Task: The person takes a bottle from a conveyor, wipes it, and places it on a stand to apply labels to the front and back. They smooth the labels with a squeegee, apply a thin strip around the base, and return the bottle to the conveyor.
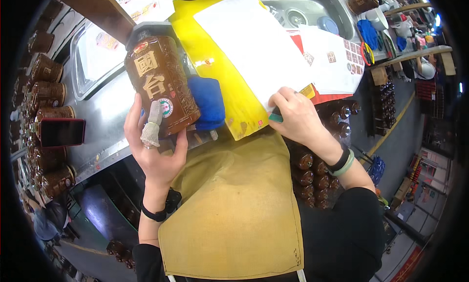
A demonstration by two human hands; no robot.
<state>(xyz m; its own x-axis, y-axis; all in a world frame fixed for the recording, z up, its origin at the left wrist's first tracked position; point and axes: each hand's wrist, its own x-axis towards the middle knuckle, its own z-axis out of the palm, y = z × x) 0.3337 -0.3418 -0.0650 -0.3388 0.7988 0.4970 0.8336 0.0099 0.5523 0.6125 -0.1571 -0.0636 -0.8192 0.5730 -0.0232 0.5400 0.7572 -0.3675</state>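
Observation:
A brown glazed bottle (181, 89) with raised gold characters and a round green-and-white sticker leans back at the left of centre. My left hand (154, 157) is closed around its lower end, with fingers and thumb on either side. A pale cloth finger cover (152, 123) is on one finger. Beside the bottle lies a folded blue cloth (206, 102). My right hand (295, 115) is pinched on a small dark green thing (276, 117), mostly hidden by the fingers, at the near corner of a white sheet (249, 42).
Under the sheet is a yellow mat (234, 113). More sticker sheets (337, 60) lie at right, near a metal sink (312, 6). A phone (61, 133) stands at left before brown jars (49, 94). A wooden post (100, 8) rises beside the bottle. More bottles (312, 177) stand below right.

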